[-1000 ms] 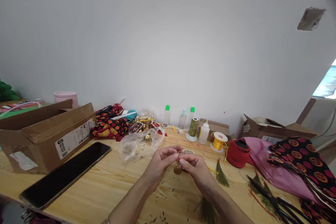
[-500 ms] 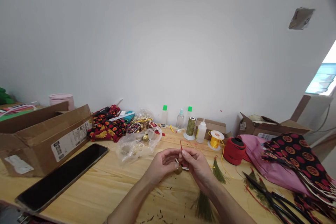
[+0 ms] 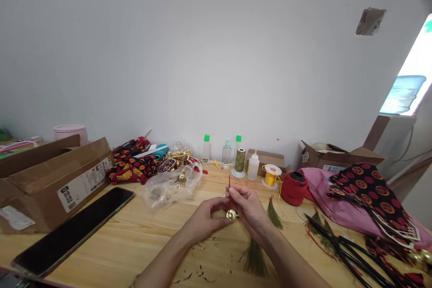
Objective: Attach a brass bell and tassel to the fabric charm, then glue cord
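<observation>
A round gold bell (image 3: pixel 231 215) sits between my hands, above the tabletop. My left hand (image 3: pixel 205 218) has its thumb against the bell's side and its fingers curled behind. Between thumb and forefinger, my right hand (image 3: pixel 249 210) pinches a thin red cord (image 3: pixel 230 182) that stands up from the grip and runs down toward the bell. My right fingers partly hide where cord and bell meet. Below my right wrist lies a green tassel (image 3: pixel 255 258), and a smaller green tassel (image 3: pixel 274 213) rests just beyond that hand.
Black scissors (image 3: pixel 332 238) lie at right beside more tassels. Behind stand a red thread cone (image 3: pixel 294 189), a yellow cord spool (image 3: pixel 271 177) and a white squeeze bottle (image 3: pixel 253 166). A plastic bag (image 3: pixel 162 191) of bells, a phone (image 3: pixel 74 231) and a cardboard box (image 3: pixel 50 184) are leftward.
The bell has turned and come up into clearer view between my hands. My right hand still pinches the red cord. The whole view has shifted slightly to the right.
</observation>
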The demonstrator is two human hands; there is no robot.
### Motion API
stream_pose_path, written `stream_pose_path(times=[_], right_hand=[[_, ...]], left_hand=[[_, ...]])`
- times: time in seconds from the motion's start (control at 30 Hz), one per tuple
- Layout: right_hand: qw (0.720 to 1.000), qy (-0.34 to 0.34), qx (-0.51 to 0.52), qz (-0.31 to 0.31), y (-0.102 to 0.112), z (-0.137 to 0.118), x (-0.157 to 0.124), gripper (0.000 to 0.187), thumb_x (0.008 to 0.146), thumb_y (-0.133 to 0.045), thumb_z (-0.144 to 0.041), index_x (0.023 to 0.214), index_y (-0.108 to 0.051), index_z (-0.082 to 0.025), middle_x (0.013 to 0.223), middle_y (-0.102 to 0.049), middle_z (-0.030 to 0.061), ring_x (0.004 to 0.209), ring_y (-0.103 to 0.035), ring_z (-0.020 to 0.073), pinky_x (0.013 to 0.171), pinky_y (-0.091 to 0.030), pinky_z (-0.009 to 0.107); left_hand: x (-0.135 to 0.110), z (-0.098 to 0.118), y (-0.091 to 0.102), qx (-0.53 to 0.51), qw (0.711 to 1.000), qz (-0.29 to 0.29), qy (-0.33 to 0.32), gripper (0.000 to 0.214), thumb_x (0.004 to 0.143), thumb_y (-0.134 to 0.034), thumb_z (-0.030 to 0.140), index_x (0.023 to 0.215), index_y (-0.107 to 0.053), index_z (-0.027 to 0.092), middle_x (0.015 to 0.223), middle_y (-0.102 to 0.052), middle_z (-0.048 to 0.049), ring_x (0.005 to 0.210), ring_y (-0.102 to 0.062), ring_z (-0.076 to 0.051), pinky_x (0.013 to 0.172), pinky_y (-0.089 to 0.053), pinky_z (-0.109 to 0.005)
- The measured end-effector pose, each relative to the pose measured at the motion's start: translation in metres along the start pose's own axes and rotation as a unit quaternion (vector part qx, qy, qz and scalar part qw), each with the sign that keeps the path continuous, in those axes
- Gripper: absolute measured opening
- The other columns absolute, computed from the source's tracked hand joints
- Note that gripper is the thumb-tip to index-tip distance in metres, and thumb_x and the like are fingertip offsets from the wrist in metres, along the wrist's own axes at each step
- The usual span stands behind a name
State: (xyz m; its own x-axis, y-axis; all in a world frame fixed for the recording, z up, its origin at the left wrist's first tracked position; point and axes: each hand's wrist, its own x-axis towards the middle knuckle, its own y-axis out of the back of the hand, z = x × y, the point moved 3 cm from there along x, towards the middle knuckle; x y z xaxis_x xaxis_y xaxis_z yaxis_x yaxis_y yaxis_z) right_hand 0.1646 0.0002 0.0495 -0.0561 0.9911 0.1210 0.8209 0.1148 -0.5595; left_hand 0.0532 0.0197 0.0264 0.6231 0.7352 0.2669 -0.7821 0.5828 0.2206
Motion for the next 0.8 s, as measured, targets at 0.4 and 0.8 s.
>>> stream_pose_path(times=[0.4,0.8], right_hand=[[0.999,-0.004,-0.052,-0.004,0.002,0.004,0.0,0.025,0.056,-0.073,-0.033,0.069,-0.065,-0.013,0.056,-0.059,-0.0013,0.051,-0.051,0.0072,0.054,-0.039,0.02],[0.998,-0.012,-0.06,0.005,0.005,0.005,0.0,0.025,0.057,-0.072,-0.033,0.07,-0.066,-0.013,0.057,-0.059,-0.0004,0.052,-0.05,0.0075,0.055,-0.038,0.02]], left_hand=[[0.0,-0.002,0.0,-0.028,1.0,-0.012,0.006,0.027,0.066,-0.059,0.011,0.093,-0.059,0.013,0.094,-0.065,-0.0065,0.09,-0.057,-0.02,0.083,-0.041,-0.032],[-0.006,0.016,0.021,0.052,0.985,0.162,0.008,0.02,0.069,-0.057,0.027,0.082,-0.064,0.013,0.084,-0.067,-0.0074,0.081,-0.06,-0.019,0.078,-0.045,-0.03]])
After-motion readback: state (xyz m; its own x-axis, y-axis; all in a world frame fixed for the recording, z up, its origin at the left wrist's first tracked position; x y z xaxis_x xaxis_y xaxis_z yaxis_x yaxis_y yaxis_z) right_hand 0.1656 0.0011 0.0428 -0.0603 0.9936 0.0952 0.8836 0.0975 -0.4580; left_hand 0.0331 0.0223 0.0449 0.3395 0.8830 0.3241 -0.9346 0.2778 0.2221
